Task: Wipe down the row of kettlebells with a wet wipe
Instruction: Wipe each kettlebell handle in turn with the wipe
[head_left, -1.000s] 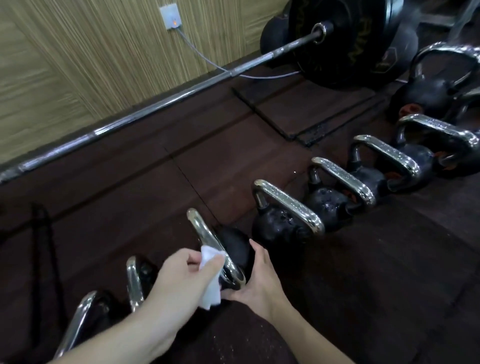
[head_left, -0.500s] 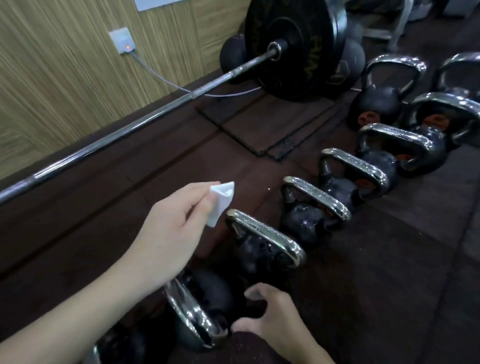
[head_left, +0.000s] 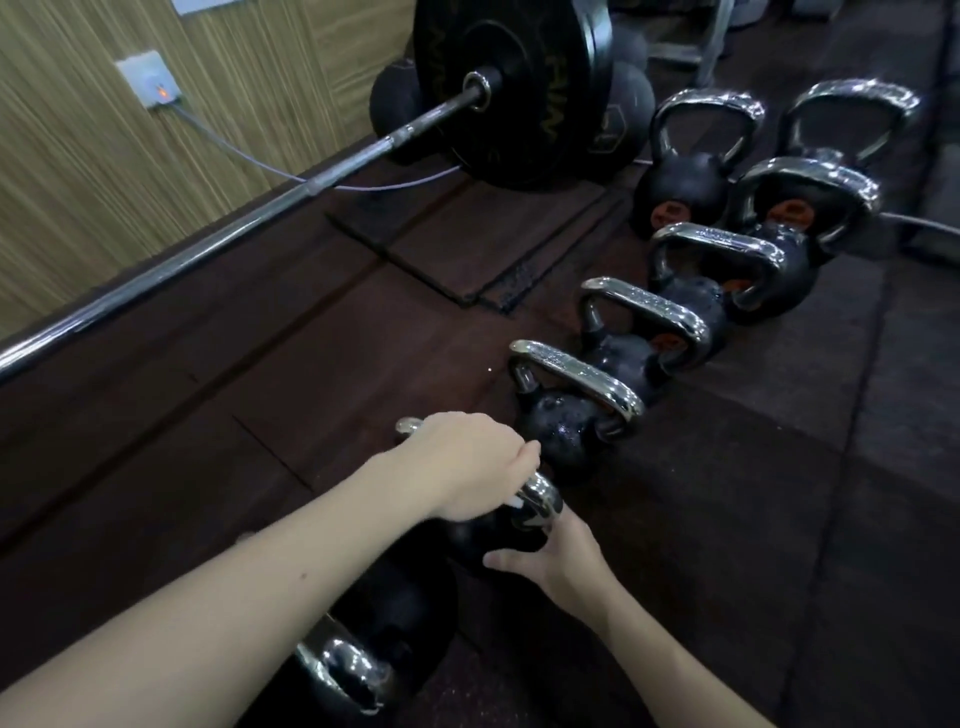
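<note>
Wiping kettlebell row, mid-task by my read. Going near to far:

Nearest kettlebell (head_left: 363, 660) is sitting at bottom edge, partly under the left forearm, chrome handle facing cam. Can't tell from pics if it's clean.

Next one up is the kettlebell in hand (head_left: 488, 535). Left hand (head_left: 467, 467) is closing over its chrome handle from above, fingers curled around the bar. Wet wipe (head_left: 515, 502) is mostly hidden, only a small white sliver is peeking out under the fingers, against the handle. So left grip is clamping wipe to handle. Right hand (head_left: 550, 564) is bracing the black body from the near side, fingers spread flat on it, not pinching anything. Looks like steadying while the handle is getting wiped.

Beyond that: third kettlebell (head_left: 566, 415) is sitting just past the left knuckles, close but apart; body is showing droplets/sheen, could be damp, not sure. Then three more in the same line heading up-right, plus two standing further back near the barbell plate (head_left: 498, 88). Barbell (head_left: 208, 249) is running along the wall on the floor (head_left: 727, 519).

Est progress: early-to-mid row. Most of the bells beyond the hands are likely still pending. Wipe is staying w/ left hand on the current handle; body of this bell prob still to do.
</note>
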